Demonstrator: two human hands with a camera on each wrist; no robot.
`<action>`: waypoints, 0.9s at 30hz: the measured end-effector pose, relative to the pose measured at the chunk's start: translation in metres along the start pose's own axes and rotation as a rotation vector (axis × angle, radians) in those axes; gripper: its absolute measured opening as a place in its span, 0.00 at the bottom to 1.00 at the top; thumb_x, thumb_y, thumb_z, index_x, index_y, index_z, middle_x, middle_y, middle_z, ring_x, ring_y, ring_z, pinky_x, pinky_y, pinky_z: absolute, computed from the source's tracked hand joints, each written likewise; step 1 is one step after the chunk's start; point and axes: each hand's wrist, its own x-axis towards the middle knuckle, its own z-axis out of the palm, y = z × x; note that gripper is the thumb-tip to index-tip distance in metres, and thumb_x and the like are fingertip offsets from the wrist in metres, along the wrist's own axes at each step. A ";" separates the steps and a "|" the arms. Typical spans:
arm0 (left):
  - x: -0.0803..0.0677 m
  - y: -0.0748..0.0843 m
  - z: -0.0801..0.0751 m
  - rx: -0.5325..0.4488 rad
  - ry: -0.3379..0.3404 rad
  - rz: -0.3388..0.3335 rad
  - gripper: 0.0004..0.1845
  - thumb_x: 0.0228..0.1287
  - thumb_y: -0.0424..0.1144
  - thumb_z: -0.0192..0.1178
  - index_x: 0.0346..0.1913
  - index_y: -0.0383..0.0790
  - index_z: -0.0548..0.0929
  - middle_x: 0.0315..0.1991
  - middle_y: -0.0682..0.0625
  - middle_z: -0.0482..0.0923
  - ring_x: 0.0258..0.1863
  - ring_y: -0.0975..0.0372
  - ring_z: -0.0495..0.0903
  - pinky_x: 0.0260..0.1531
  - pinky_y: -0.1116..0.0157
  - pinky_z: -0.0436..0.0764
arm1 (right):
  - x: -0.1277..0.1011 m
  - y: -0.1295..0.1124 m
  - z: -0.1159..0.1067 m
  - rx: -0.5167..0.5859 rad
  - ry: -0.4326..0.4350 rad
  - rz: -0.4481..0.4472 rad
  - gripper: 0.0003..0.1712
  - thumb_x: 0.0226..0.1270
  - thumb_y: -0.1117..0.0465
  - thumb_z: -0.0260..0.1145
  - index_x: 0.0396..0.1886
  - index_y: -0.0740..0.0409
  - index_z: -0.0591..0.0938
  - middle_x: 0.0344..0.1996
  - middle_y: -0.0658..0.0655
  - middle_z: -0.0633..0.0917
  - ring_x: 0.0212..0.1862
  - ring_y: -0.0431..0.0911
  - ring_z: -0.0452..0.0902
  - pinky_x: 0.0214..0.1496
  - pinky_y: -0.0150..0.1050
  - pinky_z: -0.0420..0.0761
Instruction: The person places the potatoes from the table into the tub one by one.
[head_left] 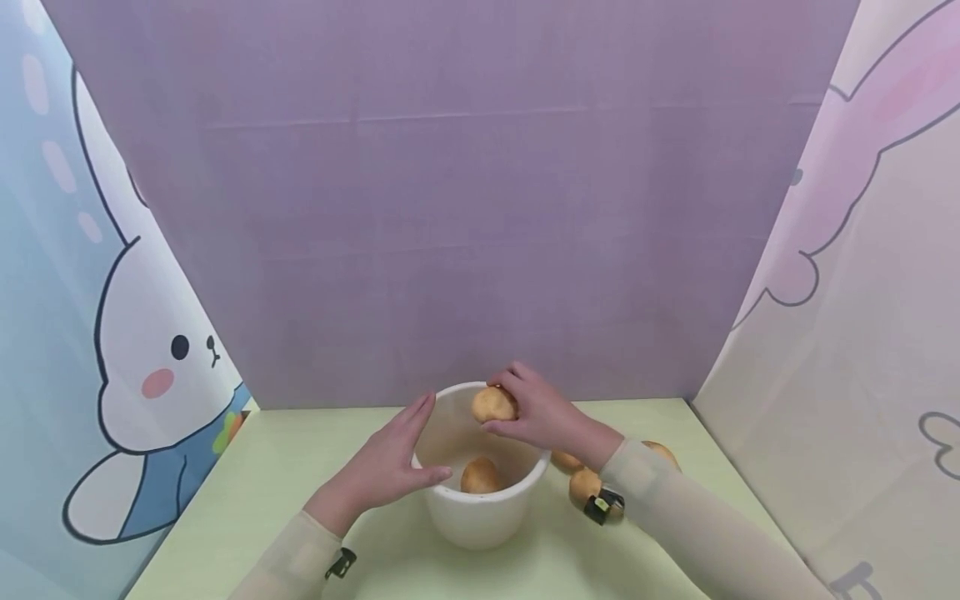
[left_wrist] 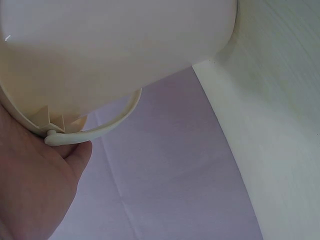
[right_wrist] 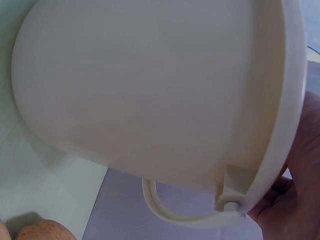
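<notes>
A cream-white bucket [head_left: 480, 521] stands upright on the table, and one potato [head_left: 481, 476] lies inside it. My right hand [head_left: 542, 410] holds another potato [head_left: 493, 405] over the bucket's mouth, thumb below and fingers above. At the left side of the rim is my left hand [head_left: 386, 462], its fingers fairly straight and its thumb reaching over the opening. The left wrist view shows that hand [left_wrist: 42, 182] right at the rim, beside the bucket's handle [left_wrist: 107, 126]. In the right wrist view the bucket wall [right_wrist: 135, 95] hides the held potato.
Several more potatoes [head_left: 585, 485] lie on the pale green table [head_left: 345, 467] right of the bucket, partly covered by my right forearm. A purple backdrop [head_left: 480, 208] rises behind the table, with rabbit-printed panels [head_left: 150, 333] at both sides.
</notes>
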 end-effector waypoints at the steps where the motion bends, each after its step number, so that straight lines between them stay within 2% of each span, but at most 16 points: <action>1: 0.000 0.000 0.000 0.002 -0.001 0.001 0.66 0.67 0.77 0.65 0.90 0.34 0.53 0.89 0.39 0.51 0.86 0.42 0.58 0.78 0.37 0.68 | 0.000 0.000 0.000 -0.003 -0.002 0.005 0.32 0.66 0.46 0.85 0.63 0.56 0.85 0.52 0.51 0.79 0.48 0.43 0.76 0.46 0.38 0.83; 16: 0.000 0.002 -0.001 0.002 -0.001 0.007 0.65 0.67 0.75 0.66 0.89 0.34 0.53 0.89 0.39 0.52 0.86 0.41 0.58 0.78 0.36 0.68 | 0.003 0.000 0.006 -0.019 -0.016 0.023 0.34 0.65 0.46 0.85 0.64 0.56 0.84 0.52 0.50 0.78 0.49 0.43 0.76 0.48 0.40 0.83; 23: 0.000 0.003 -0.001 0.003 0.005 0.003 0.65 0.67 0.75 0.66 0.89 0.33 0.54 0.89 0.38 0.51 0.86 0.41 0.58 0.78 0.36 0.68 | 0.001 -0.003 0.003 -0.014 -0.062 0.067 0.38 0.69 0.44 0.83 0.69 0.60 0.82 0.59 0.58 0.79 0.58 0.51 0.77 0.60 0.50 0.85; 27: 0.000 0.005 -0.002 -0.005 0.010 0.002 0.65 0.66 0.75 0.67 0.89 0.33 0.54 0.89 0.38 0.52 0.86 0.41 0.58 0.78 0.36 0.68 | -0.001 -0.004 0.000 -0.021 -0.057 0.080 0.35 0.70 0.45 0.82 0.67 0.58 0.82 0.59 0.57 0.79 0.61 0.51 0.76 0.63 0.52 0.84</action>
